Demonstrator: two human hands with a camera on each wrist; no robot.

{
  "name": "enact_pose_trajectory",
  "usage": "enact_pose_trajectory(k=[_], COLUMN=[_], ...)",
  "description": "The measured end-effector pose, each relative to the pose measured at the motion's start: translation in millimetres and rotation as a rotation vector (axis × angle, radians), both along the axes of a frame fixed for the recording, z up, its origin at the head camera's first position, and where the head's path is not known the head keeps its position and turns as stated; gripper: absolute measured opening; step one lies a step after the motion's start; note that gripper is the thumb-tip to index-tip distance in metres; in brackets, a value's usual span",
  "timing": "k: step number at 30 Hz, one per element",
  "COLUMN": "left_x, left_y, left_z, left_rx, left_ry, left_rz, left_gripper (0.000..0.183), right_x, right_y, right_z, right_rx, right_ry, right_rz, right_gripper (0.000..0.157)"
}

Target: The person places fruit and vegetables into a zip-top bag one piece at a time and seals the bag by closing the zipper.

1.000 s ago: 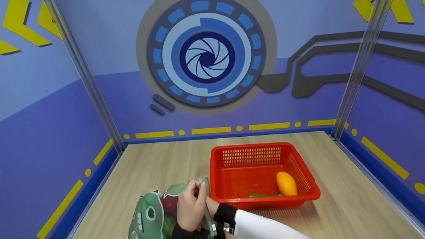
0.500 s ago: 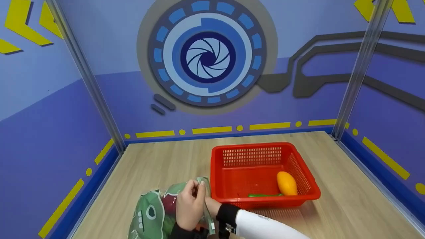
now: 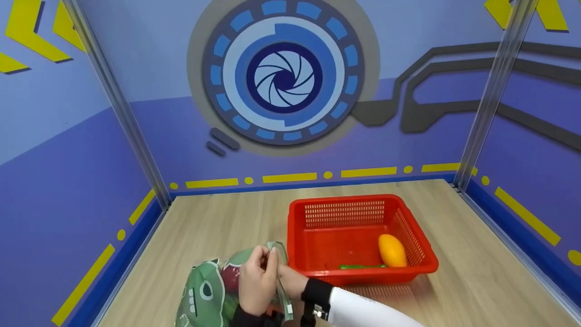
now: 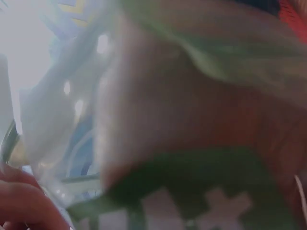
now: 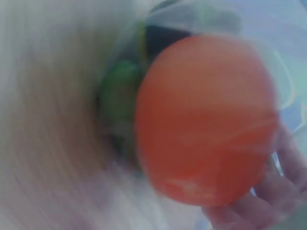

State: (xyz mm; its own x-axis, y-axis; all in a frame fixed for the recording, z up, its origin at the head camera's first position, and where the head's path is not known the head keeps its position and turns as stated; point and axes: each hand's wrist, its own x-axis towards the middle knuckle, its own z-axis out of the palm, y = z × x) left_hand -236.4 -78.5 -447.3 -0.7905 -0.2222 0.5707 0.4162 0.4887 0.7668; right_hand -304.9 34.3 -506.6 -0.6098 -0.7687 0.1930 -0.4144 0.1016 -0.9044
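Observation:
A clear zip bag [image 3: 199,295] printed with a green cartoon face lies at the table's near left, several items inside. Through its film show a dark red thing [image 3: 231,278], a large orange-red tomato [image 5: 206,120] and a green thing [image 5: 120,91]. My left hand [image 3: 255,280] pinches the bag's green zip strip [image 3: 283,295] near its upper end; a white slider [image 3: 289,309] sits lower down. My right hand [image 3: 290,282] reaches in from the right, mostly hidden behind the left; its curled fingers [image 5: 268,191] grip the bag beside the tomato.
Close to the right of the bag stands a red plastic basket [image 3: 363,199], holding an orange mango [image 3: 392,250] and a thin green thing [image 3: 361,267]. The wooden table [image 3: 472,254] is bounded by printed panels and metal posts.
My left hand has shifted slightly left along with the top of the zip strip. My right wrist has drawn a little to the right. Basket and contents stay put.

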Motion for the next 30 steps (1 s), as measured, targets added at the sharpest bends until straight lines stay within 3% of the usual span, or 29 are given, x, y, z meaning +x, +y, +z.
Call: enact_pose_trajectory(k=[3, 7, 16, 21, 25, 30], left_x=[0.3, 0.7, 1.3, 1.1, 1.0, 1.2], left_y=[0, -1, -3, -3, -3, -2], left_z=[0.0, 0.3, 0.1, 0.2, 1.2, 2.0], left_rx=[0.008, 0.023, 0.043, 0.044, 0.04, 0.044], left_ry=[0.013, -0.009, -0.107, -0.107, -0.11, -0.12], left_rz=[-0.001, -0.008, -0.019, -0.026, -0.021, -0.022], left_gripper=[0.025, 0.025, 0.022, 0.021, 0.021, 0.021], right_x=[7.1, 9.9, 8.2, 6.0, -2.3, -19.3], right_y=[2, 8, 36, 55, 75, 103], right_z=[12.9, 24.9, 45.4, 58.3, 65.9, 78.5], right_rx=[0.0, 0.0, 0.018, -0.015, -0.038, -0.009], right_ry=[-0.193, -0.258, -0.204, -0.19, -0.189, -0.106], right_rz=[-0.062, -0.114, -0.115, -0.12, -0.172, -0.295], right_gripper=[0.029, 0.033, 0.033, 0.032, 0.03, 0.028])
